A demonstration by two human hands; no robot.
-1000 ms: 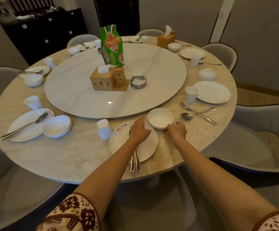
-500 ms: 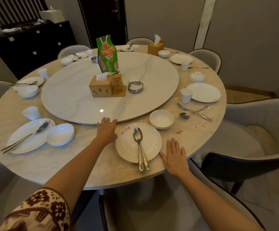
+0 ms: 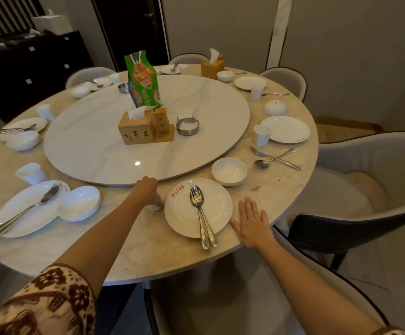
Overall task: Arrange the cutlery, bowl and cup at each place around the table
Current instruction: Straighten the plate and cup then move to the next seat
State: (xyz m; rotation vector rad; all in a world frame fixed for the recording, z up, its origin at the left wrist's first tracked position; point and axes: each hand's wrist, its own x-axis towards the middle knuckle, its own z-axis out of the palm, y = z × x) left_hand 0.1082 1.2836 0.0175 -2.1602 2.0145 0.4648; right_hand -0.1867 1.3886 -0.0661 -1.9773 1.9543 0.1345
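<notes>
At the near place, a white plate (image 3: 198, 221) carries a fork and spoon (image 3: 200, 213) lying side by side. A white bowl (image 3: 229, 170) stands just beyond the plate's right edge. My left hand (image 3: 147, 193) is closed over a small white cup (image 3: 155, 207) left of the plate; only the cup's bottom edge shows. My right hand (image 3: 252, 222) lies flat with fingers spread on the table, right of the plate, holding nothing.
The round marble table (image 3: 291, 187) has a lazy Susan (image 3: 196, 102) with tissue box (image 3: 136, 128), green bag (image 3: 143, 79) and ashtray (image 3: 187, 126). A crossed fork and spoon (image 3: 272, 157), cup (image 3: 262, 135) and plate (image 3: 285, 129) sit right. Chairs ring the table.
My left hand left the plate and closed over the cup to its left. My right hand let go of the bowl and came back flat onto the table.
</notes>
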